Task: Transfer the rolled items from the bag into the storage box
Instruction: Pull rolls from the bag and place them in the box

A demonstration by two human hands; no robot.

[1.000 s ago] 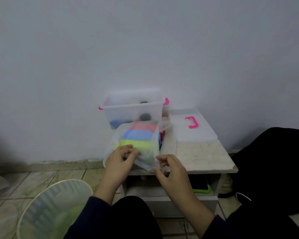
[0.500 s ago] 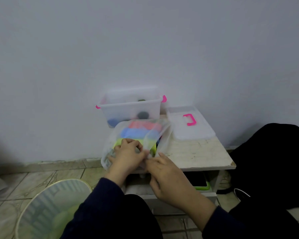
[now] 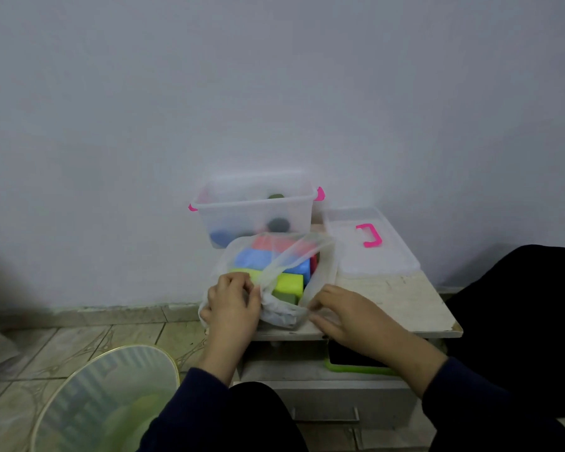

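Head view: translucent bag (image 3: 320, 282) on the table's (image 3: 405, 301) front edge blurs the yellow-green (image 3: 289, 283), blue (image 3: 255, 259) and pink rolled items (image 3: 268, 243) inside. Left hand (image 3: 234, 303) pinches the bag's gathered plastic; right hand (image 3: 343, 313) grips its rim, fingers curled. Behind the bag, the open storage box (image 3: 256, 207) holds indistinct dark shapes. Its lid (image 3: 372, 246) lies right of the bag.
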